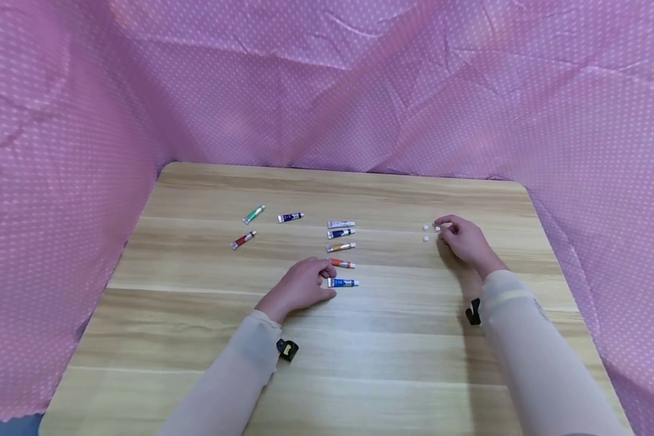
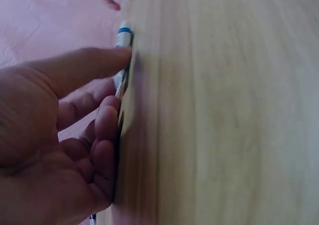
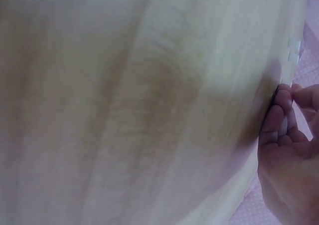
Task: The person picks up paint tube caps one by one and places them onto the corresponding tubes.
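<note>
The left hand pins the blue tube to the surface to steady it, while the right hand pinches a white cap beside two others

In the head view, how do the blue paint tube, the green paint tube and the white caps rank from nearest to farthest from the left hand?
1. Blue paint tube: beside the left hand.
2. Green paint tube: far-left.
3. Small white caps: far right, at the right hand.

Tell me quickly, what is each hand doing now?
Left hand: fingers curled, resting on the table, touching the blue paint tube.
Right hand: pinching a small white cap.
</note>
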The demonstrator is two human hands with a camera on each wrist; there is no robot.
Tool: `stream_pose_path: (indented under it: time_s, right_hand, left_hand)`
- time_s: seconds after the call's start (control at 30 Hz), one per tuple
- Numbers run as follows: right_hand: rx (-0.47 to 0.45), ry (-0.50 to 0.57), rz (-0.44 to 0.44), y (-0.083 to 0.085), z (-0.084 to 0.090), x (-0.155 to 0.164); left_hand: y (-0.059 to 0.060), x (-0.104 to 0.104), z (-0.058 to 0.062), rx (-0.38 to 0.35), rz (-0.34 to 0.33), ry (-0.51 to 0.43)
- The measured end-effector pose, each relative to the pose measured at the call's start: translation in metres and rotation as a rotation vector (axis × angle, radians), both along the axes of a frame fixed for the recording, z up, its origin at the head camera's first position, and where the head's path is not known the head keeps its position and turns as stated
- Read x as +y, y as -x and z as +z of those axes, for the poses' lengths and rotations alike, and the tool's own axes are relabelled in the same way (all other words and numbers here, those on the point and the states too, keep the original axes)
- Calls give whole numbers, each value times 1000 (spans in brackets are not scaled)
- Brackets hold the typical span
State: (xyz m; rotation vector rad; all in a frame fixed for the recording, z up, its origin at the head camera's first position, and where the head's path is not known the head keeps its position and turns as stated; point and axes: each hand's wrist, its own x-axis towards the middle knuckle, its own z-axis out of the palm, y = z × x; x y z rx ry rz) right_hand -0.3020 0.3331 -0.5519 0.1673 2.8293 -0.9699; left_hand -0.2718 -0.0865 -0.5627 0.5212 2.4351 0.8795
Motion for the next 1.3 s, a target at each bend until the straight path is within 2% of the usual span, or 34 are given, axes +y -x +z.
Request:
stream_pose_path:
  time_s: [0.2, 0.4, 0.53, 0.63, 0.8, 0.93, 1.1, 1.3]
  right_hand:
    - [-26, 13, -2, 3, 1, 0]
    - [-36, 7, -14, 5, -1, 0]
    - [-28, 8, -24, 6, -2, -3]
    - [-22, 8, -30, 6, -3, -5]
    - [10, -18, -27, 6, -3, -5]
    - [30, -39, -21, 7, -3, -4]
    - [25, -47, -32, 7, -2, -5]
    - [10, -39, -52, 6, -4, -5]
  left_hand:
    - [-1, -13, 4, -94, 28, -83]
    - [-6, -26, 9, -72, 42, -114]
    - [-6, -42, 17, -41, 119, -113]
    - [1, -61, 21, 8, 203, -126]
    - [19, -98, 25, 98, 343, -144]
    - [31, -124, 25, 127, 409, -126]
    - [41, -148, 21, 113, 456, -35]
    - [49, -162, 17, 41, 519, 17]
